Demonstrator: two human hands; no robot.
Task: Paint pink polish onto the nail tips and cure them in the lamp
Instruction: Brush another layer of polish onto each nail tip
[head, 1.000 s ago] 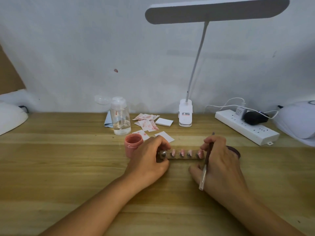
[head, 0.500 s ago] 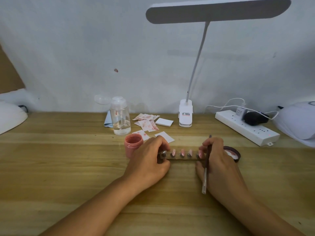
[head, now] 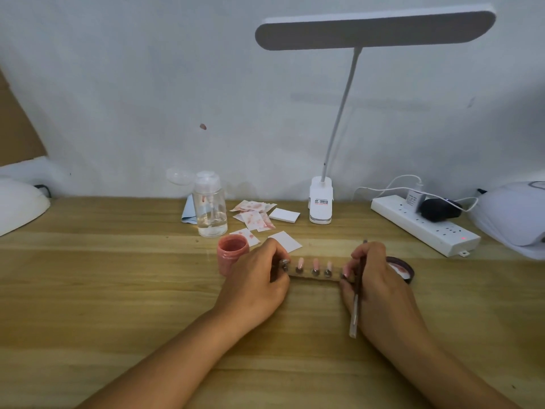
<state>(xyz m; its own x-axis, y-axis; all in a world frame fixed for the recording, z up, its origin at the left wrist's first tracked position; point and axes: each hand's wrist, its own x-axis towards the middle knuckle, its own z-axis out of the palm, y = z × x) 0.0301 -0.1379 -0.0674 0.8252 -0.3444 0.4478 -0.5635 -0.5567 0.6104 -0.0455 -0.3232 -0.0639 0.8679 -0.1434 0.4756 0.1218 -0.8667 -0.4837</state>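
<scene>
- The pale wooden tabletop (head: 118,290) runs the full width of the view, with a grey-white wall behind it
- A narrow wooden holder bar (head: 320,277) lies flat on the table near the middle, running left to right between the two hands
- A row of small pink-coated nail tips (head: 315,263) stands on round metal mounts along the bar
- The left hand (head: 256,280) has its fingers curled round the bar's left end, thumb and fingertips pinching it at the first mount
- The right hand (head: 382,286) has its fingers bent round a slim silver-handled nail brush (head: 356,299), and its fingertips also touch the bar's right end
- The brush's dark tip sticks up past the knuckles, and its handle points back toward the person
- A small open jar of pink polish (head: 231,253) stands just beside the left hand, on its far left side
- A round dark lid with a pink-white inside (head: 402,270) lies behind the right hand
- A clear plastic pump bottle (head: 211,215) and a scatter of pink-stained white paper squares (head: 253,215) sit further back
- A white clip-on desk lamp with a long flat head (head: 374,29) rises from the table's back edge
- A white power strip (head: 424,227) lies to the right, near a white domed curing lamp (head: 513,215) at the table's right edge; a second white dome (head: 17,205) shows at the far left
</scene>
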